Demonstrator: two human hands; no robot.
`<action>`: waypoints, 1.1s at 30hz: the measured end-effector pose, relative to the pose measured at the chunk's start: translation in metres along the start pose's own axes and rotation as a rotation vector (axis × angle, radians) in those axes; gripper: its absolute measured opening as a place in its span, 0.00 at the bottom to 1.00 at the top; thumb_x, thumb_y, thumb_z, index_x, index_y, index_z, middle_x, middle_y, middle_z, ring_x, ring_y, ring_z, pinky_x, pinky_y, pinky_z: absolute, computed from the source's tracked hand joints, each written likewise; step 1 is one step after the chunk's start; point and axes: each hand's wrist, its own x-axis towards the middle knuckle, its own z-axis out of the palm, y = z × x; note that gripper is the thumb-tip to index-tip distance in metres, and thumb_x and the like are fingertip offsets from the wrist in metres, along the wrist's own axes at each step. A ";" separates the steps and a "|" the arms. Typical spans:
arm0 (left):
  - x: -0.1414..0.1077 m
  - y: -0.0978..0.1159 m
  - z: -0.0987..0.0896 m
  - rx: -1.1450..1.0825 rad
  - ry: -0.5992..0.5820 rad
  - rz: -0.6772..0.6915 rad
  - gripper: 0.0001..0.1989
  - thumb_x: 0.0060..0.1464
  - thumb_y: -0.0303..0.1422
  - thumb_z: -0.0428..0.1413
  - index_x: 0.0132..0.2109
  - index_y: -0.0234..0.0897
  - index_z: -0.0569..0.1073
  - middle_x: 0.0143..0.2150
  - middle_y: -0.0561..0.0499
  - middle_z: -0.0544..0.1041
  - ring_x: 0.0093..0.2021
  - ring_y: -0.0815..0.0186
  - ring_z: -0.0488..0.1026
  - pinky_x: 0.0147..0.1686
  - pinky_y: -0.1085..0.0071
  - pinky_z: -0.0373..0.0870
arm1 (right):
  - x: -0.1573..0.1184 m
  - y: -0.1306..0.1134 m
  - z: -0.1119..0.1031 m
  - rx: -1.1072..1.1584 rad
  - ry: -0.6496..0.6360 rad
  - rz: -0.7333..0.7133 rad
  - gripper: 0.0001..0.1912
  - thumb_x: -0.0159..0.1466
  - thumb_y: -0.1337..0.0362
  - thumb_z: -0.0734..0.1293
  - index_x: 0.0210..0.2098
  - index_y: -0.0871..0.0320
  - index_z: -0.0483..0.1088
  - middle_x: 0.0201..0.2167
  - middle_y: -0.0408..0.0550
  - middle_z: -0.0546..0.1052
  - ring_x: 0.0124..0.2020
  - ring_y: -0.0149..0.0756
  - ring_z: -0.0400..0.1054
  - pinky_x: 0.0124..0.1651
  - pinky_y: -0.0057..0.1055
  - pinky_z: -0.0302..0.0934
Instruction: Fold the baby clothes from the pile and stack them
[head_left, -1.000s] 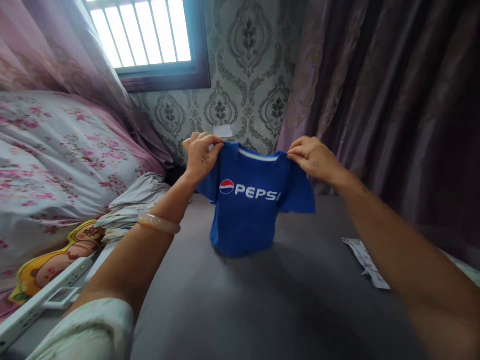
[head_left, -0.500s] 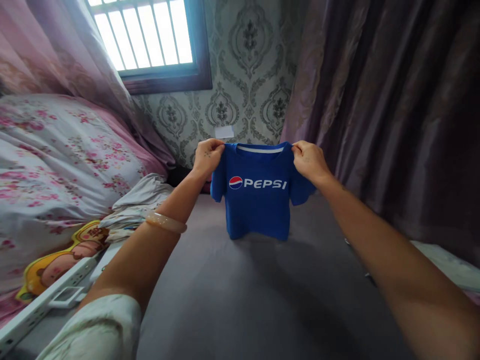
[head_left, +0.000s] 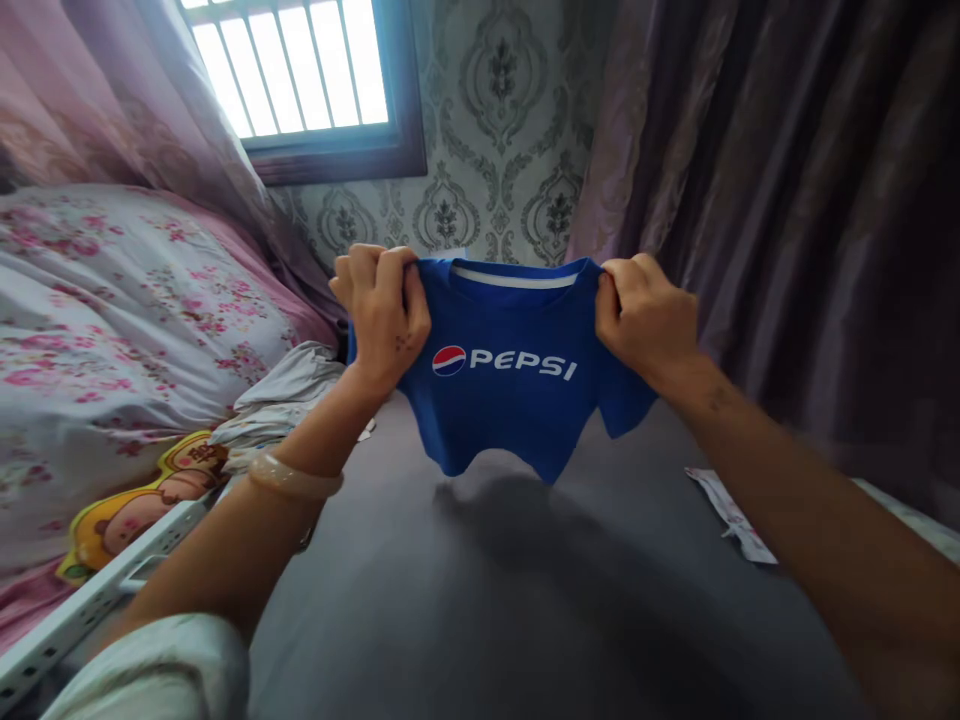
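A small blue T-shirt (head_left: 510, 415) with a white PEPSI print hangs in the air over a grey sheet (head_left: 450, 620), its front facing me. My left hand (head_left: 384, 315) is closed on the shoulder left of the white-lined collar and hides part of that sleeve. At the other shoulder my right hand (head_left: 649, 315) grips the cloth in a fist, thumb toward the collar. The lower hem curves up in the middle and hangs above the sheet, over a dark shadow.
Left are a floral quilt (head_left: 135, 330), folded clothes (head_left: 289, 375), a yellow cartoon cushion (head_left: 127, 520) and a white perforated rail (head_left: 97, 600). A crumpled packet (head_left: 731, 515) lies right. Behind are the patterned wall (head_left: 502, 130), a barred window (head_left: 300, 75) and curtains (head_left: 772, 200).
Both hands have come nearer and spread apart, with more cloth in their grip. The shirt's hem has gone from nearly straight to arched, and the packet at right has come into view.
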 end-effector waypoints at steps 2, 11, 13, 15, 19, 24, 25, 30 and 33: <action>0.002 0.005 -0.022 0.092 0.052 0.110 0.09 0.63 0.35 0.47 0.45 0.44 0.70 0.48 0.46 0.70 0.56 0.52 0.63 0.55 0.48 0.55 | -0.001 0.000 -0.020 -0.004 0.001 -0.052 0.22 0.70 0.56 0.52 0.49 0.59 0.71 0.43 0.55 0.74 0.41 0.45 0.70 0.38 0.36 0.61; 0.029 0.001 -0.029 0.158 -0.244 0.183 0.07 0.58 0.32 0.52 0.39 0.37 0.74 0.39 0.47 0.74 0.46 0.55 0.69 0.50 0.54 0.60 | 0.023 0.014 -0.033 0.165 -0.266 -0.164 0.14 0.65 0.60 0.60 0.40 0.56 0.76 0.40 0.50 0.80 0.41 0.43 0.73 0.44 0.35 0.64; 0.011 -0.016 -0.005 0.137 -0.480 0.086 0.07 0.55 0.34 0.53 0.35 0.38 0.74 0.36 0.48 0.76 0.44 0.55 0.71 0.47 0.57 0.62 | 0.012 0.022 -0.006 0.207 -0.474 -0.120 0.13 0.64 0.61 0.61 0.36 0.55 0.77 0.34 0.46 0.80 0.35 0.39 0.74 0.40 0.32 0.63; -0.022 -0.036 0.025 0.072 -0.746 -0.038 0.08 0.55 0.36 0.53 0.34 0.40 0.74 0.34 0.49 0.77 0.42 0.57 0.72 0.44 0.62 0.64 | -0.010 0.029 0.028 0.237 -0.676 -0.119 0.14 0.64 0.61 0.59 0.35 0.54 0.77 0.34 0.45 0.81 0.34 0.37 0.74 0.37 0.29 0.62; -0.112 -0.071 0.083 0.054 -1.101 -0.307 0.10 0.57 0.36 0.51 0.37 0.39 0.75 0.38 0.48 0.79 0.42 0.59 0.74 0.40 0.66 0.64 | -0.078 0.037 0.100 0.225 -0.970 -0.019 0.16 0.65 0.63 0.57 0.37 0.55 0.77 0.38 0.48 0.81 0.39 0.38 0.74 0.39 0.28 0.60; -0.203 -0.090 0.129 0.147 -1.173 -0.413 0.12 0.61 0.36 0.46 0.43 0.40 0.74 0.45 0.45 0.79 0.48 0.56 0.72 0.43 0.63 0.61 | -0.161 0.036 0.162 0.084 -1.146 0.082 0.19 0.70 0.61 0.52 0.43 0.56 0.74 0.45 0.54 0.78 0.46 0.43 0.72 0.43 0.31 0.60; -0.213 -0.092 0.134 0.154 -1.170 -0.410 0.13 0.62 0.36 0.46 0.43 0.40 0.74 0.46 0.44 0.79 0.49 0.55 0.72 0.44 0.62 0.61 | -0.171 0.036 0.169 0.070 -1.147 0.078 0.20 0.71 0.61 0.51 0.44 0.56 0.73 0.47 0.55 0.77 0.47 0.44 0.72 0.44 0.32 0.60; -0.231 -0.103 0.153 0.177 -1.147 -0.363 0.14 0.63 0.35 0.44 0.45 0.39 0.73 0.47 0.42 0.77 0.50 0.55 0.70 0.45 0.61 0.59 | -0.186 0.039 0.193 0.032 -1.143 0.031 0.21 0.72 0.60 0.48 0.48 0.56 0.69 0.49 0.56 0.75 0.47 0.45 0.71 0.46 0.36 0.60; -0.232 -0.113 0.163 0.174 -1.150 -0.353 0.14 0.63 0.35 0.44 0.44 0.38 0.73 0.47 0.42 0.77 0.50 0.56 0.70 0.46 0.62 0.59 | -0.184 0.043 0.208 0.023 -1.153 0.004 0.21 0.72 0.60 0.48 0.50 0.55 0.68 0.49 0.56 0.75 0.47 0.45 0.72 0.46 0.36 0.60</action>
